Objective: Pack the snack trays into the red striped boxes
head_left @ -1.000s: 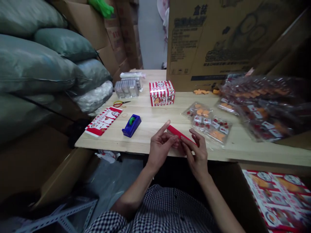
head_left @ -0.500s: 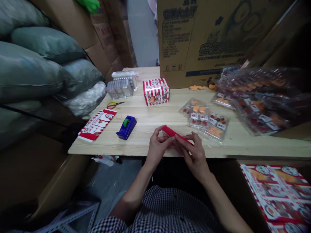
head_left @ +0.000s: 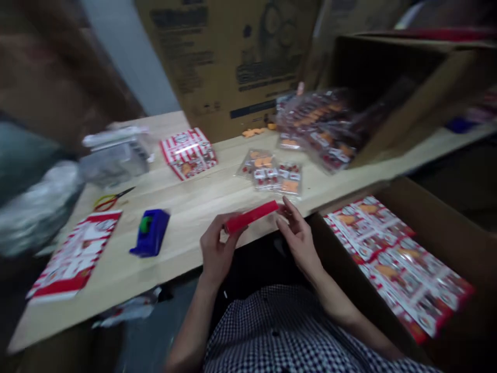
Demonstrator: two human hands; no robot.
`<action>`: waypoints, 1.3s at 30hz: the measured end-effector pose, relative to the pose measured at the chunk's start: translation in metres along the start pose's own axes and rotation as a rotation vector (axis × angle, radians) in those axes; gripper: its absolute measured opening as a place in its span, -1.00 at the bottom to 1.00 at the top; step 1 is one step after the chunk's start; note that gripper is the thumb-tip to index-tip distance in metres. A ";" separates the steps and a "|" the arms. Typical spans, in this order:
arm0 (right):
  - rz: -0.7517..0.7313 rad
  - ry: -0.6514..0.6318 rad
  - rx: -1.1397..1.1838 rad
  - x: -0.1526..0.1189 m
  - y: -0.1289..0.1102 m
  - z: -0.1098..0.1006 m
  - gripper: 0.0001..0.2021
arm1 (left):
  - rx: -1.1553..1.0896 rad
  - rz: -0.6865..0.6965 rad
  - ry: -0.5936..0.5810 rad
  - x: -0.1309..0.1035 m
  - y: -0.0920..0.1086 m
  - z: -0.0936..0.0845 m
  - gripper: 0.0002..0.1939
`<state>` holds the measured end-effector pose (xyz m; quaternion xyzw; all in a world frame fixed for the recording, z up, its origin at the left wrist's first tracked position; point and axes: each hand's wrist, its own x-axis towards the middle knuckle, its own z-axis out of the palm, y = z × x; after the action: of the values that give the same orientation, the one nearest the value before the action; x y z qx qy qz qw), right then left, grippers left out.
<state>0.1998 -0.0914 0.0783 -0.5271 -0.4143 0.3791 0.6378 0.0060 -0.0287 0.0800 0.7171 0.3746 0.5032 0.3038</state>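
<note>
The red flat carton (head_left: 251, 216) is being held above the wooden table (head_left: 202, 199) edge, now gripped by the left hand (head_left: 217, 248) alone; the right hand (head_left: 297, 235) is being opened at its far end, as the view is being swung toward the box of finished packs (head_left: 392, 254).

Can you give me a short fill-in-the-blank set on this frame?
1. The left hand holds a flat ____ card.
2. The blue tape dispenser sits on the ____.
3. The right hand is at the card's ____ end.
4. The scissors have ____ handles.

Missing words: red; table; right; yellow
</note>
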 end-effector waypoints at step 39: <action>0.697 1.129 -0.066 -0.176 0.079 -0.363 -0.84 | 0.446 -0.020 -0.004 -0.021 -0.028 0.001 -0.59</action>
<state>0.4679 -0.3713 -0.0586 -0.7673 0.1667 0.2161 0.5803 -0.0040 -0.0313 0.0469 0.7637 0.4831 0.4034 0.1436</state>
